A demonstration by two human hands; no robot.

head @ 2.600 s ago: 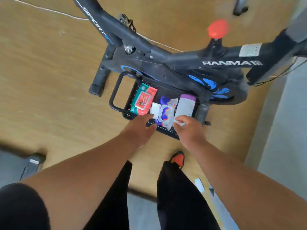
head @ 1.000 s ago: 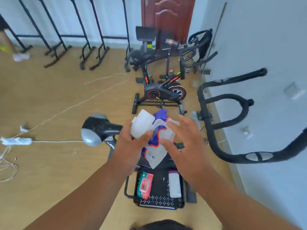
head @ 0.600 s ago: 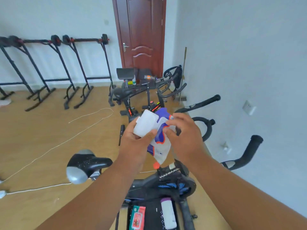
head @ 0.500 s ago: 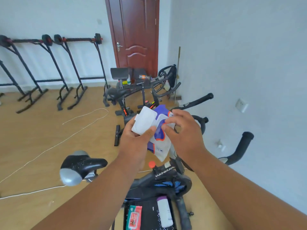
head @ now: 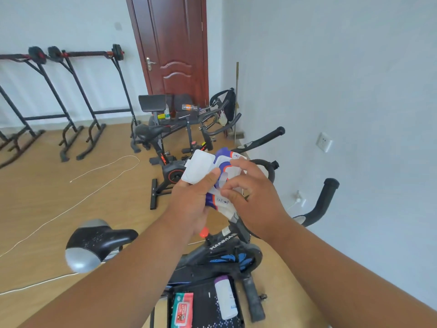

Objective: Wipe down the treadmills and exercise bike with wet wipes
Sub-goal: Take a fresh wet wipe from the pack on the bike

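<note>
Head view. The left hand (head: 191, 204) grips a soft white, blue and orange wet-wipe pack (head: 222, 183) from its left side, thumb pressed on the flipped-open white plastic lid (head: 197, 170), apparently so the flap stays clear of the opening. The right hand (head: 255, 197) comes in from the pack's right, thumb and forefinger drawn together at the opening; whether they already pinch a sheet cannot be told, since no free wipe shows. The pack is held at chest height, above the black exercise bike with blue flywheel markings (head: 227, 252), which puts the opening in plain sight and gives a sheet room to be pulled out.

Below the pack, the bike's black and grey saddle (head: 94, 245) lies to the lower left and its curved black handlebar (head: 321, 200) to the right, near the white wall. A black perforated basket (head: 208, 304) sits on the wooden floor directly below the pack, against the bike frame; it carries a red and green wipe packet (head: 182, 308) and a white bottle with a purple cap (head: 225, 297), spare supplies kept within reach.

Beyond the pack stands a second black exercise bike with a red-ringed flywheel (head: 172, 169). Judged stage: drawing the first wipe; no wiping of the bike has begun.
</note>
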